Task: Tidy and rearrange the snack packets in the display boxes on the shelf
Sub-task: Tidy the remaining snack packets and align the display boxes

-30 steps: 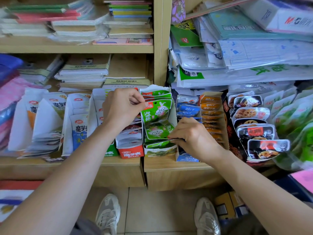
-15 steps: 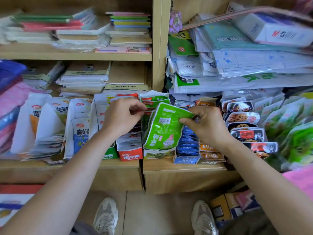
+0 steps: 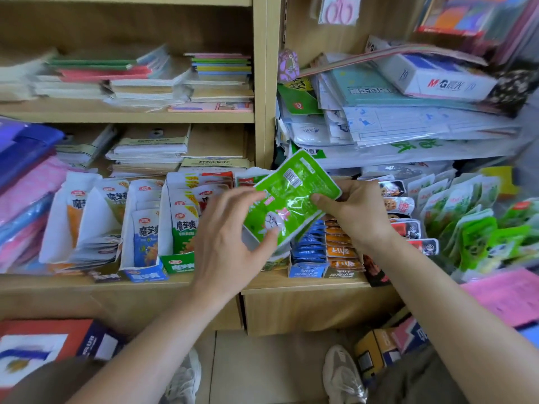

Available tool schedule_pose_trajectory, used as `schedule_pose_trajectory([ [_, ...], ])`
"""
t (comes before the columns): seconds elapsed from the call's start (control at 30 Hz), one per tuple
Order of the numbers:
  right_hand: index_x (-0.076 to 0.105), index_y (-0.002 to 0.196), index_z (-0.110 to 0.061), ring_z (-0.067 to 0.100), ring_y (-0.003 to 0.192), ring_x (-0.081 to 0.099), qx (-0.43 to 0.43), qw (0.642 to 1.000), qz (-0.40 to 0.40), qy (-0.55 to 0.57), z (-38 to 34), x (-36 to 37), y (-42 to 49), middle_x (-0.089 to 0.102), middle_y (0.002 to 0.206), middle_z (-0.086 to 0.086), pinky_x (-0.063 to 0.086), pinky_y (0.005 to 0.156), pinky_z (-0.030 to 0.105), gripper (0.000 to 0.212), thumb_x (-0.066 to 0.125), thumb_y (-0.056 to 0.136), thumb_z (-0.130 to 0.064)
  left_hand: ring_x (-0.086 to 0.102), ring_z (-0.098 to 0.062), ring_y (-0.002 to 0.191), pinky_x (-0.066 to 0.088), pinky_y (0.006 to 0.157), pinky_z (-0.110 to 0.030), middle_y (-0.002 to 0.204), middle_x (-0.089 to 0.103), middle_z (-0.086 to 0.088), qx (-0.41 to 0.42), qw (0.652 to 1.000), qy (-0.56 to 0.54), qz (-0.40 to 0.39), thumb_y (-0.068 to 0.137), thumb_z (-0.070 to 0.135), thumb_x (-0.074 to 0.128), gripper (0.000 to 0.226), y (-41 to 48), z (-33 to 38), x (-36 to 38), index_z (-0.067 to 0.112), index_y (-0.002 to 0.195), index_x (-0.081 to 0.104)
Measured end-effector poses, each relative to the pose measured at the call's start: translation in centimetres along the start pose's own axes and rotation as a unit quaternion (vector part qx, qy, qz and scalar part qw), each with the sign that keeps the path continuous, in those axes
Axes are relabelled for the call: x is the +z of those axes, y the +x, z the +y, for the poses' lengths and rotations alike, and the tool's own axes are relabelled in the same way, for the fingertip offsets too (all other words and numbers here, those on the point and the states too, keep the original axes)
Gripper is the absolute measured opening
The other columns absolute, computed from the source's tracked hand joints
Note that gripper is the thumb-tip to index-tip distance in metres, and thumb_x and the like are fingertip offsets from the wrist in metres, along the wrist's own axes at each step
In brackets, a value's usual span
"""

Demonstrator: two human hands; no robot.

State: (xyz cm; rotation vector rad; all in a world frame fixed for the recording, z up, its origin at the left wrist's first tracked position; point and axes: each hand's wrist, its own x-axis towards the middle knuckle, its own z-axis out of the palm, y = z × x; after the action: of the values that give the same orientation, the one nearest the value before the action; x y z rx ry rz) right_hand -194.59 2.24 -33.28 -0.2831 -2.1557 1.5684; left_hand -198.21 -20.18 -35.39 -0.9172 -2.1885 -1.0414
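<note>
I hold the green packets (image 3: 287, 199) above the boxes (image 3: 306, 269), left hand (image 3: 230, 243) pinching the lower corner, right hand (image 3: 354, 211) gripping the right edge. The film looks glossy; a loose pinch could let them fan apart and drop between boxes under my hands.

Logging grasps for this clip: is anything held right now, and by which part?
A green snack packet: the right hand pinches its right edge, and the left hand grips its lower-left edge.
</note>
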Motion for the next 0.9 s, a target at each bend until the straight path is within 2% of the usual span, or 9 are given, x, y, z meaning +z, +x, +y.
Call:
schedule_pose_trajectory([
  [0.07, 0.072, 0.09, 0.01, 0.04, 0.07, 0.067, 0.061, 0.996, 0.013, 0.059, -1.0, 0.9, -0.6, 0.07, 0.091, 0.032, 0.058, 0.061, 0.04, 0.014, 0.076, 0.083, -0.002, 0.046, -0.02, 0.132, 0.04, 0.109, -0.038, 0.146, 0.051, 0.001, -0.008, 0.996, 0.05, -0.071, 0.078, 0.059, 0.067, 0.078, -0.9, 0.8, 0.4, 0.017, 0.142, 0.052],
  [0.13, 0.07, 0.095, 0.011, 0.033, 0.073, 0.066, 0.159, 0.979, 0.022, 0.129, -2.3, 1.8, -0.8, 0.071, 0.096, 0.029, 0.056, 0.058, 0.03, 0.016, 0.074, 0.083, 0.002, 0.036, -0.021, 0.144, 0.034, 0.117, -0.042, 0.159, 0.037, 0.001, -0.025, 0.989, 0.089, -0.113, 0.072, 0.074, 0.061, 0.099, -1.4, 1.0, 1.0, 0.021, 0.152, 0.039],
  [0.2, 0.066, 0.097, 0.01, 0.029, 0.069, 0.066, 0.238, 0.95, 0.028, 0.201, -3.7, 2.4, -0.7, 0.072, 0.092, 0.024, 0.057, 0.054, 0.026, 0.018, 0.074, 0.081, 0.006, 0.03, -0.023, 0.149, 0.032, 0.119, -0.045, 0.164, 0.028, -0.002, -0.043, 0.984, 0.115, -0.128, 0.067, 0.081, 0.063, 0.112, -1.4, 0.9, 1.8, 0.02, 0.156, 0.03],
  [0.3, 0.06, 0.082, 0.002, 0.021, 0.061, 0.063, 0.298, 0.921, 0.033, 0.249, -5.2, 3.1, 0.1, 0.067, 0.077, 0.016, 0.058, 0.052, 0.024, 0.012, 0.07, 0.083, 0.01, 0.034, -0.028, 0.146, 0.038, 0.115, -0.045, 0.162, 0.03, -0.008, -0.068, 0.979, 0.157, -0.108, 0.062, 0.083, 0.068, 0.12, -0.9, 0.9, 3.1, 0.017, 0.156, 0.029],
  [0.4, 0.061, 0.085, 0.002, 0.02, 0.064, 0.061, 0.327, 0.911, 0.016, 0.251, -5.8, 3.5, 0.8, 0.064, 0.077, 0.015, 0.056, 0.048, 0.021, 0.008, 0.065, 0.088, 0.009, 0.045, -0.028, 0.133, 0.049, 0.098, -0.041, 0.15, 0.039, -0.007, -0.098, 0.98, 0.164, -0.051, 0.064, 0.08, 0.065, 0.108, -0.6, 1.1, 4.4, 0.02, 0.15, 0.038],
  [0.47, 0.061, 0.085, 0.001, 0.019, 0.067, 0.061, 0.338, 0.909, 0.004, 0.244, -5.6, 3.4, 1.2, 0.063, 0.081, 0.014, 0.056, 0.047, 0.021, 0.008, 0.062, 0.09, 0.008, 0.05, -0.024, 0.126, 0.054, 0.088, -0.039, 0.145, 0.043, -0.004, -0.1, 0.986, 0.131, -0.026, 0.067, 0.061, 0.071, 0.093, -0.6, 0.8, 4.8, 0.021, 0.146, 0.042],
  [0.57, 0.061, 0.083, 0.0, 0.02, 0.07, 0.062, 0.347, 0.908, 0.002, 0.236, -5.3, 2.7, 1.5, 0.064, 0.081, 0.014, 0.056, 0.047, 0.021, 0.011, 0.061, 0.091, 0.008, 0.06, -0.018, 0.119, 0.059, 0.08, -0.037, 0.138, 0.057, 0.001, -0.046, 0.996, 0.081, 0.016, 0.079, 0.035, 0.069, 0.065, -0.6, -0.7, 4.8, 0.018, 0.139, 0.051],
  [0.7, 0.062, 0.084, -0.001, 0.021, 0.074, 0.065, 0.361, 0.903, -0.004, 0.234, -4.8, 2.1, 1.6, 0.067, 0.086, 0.014, 0.058, 0.051, 0.022, 0.01, 0.063, 0.09, 0.006, 0.065, -0.013, 0.115, 0.059, 0.074, -0.029, 0.139, 0.06, 0.005, -0.002, 0.996, 0.088, 0.011, 0.085, 0.042, 0.076, 0.057, -0.3, -2.6, 4.5, 0.022, 0.136, 0.058],
  [0.9, 0.066, 0.085, -0.005, 0.015, 0.069, 0.064, 0.368, 0.901, -0.027, 0.227, -4.4, 1.7, 1.6, 0.068, 0.084, 0.01, 0.053, 0.047, 0.017, 0.006, 0.069, 0.09, -0.004, 0.073, -0.015, 0.102, 0.063, 0.069, -0.034, 0.124, 0.07, -0.009, 0.097, 0.99, 0.052, 0.087, 0.089, 0.023, 0.078, 0.039, -0.1, -4.8, 5.0, 0.014, 0.126, 0.071],
])
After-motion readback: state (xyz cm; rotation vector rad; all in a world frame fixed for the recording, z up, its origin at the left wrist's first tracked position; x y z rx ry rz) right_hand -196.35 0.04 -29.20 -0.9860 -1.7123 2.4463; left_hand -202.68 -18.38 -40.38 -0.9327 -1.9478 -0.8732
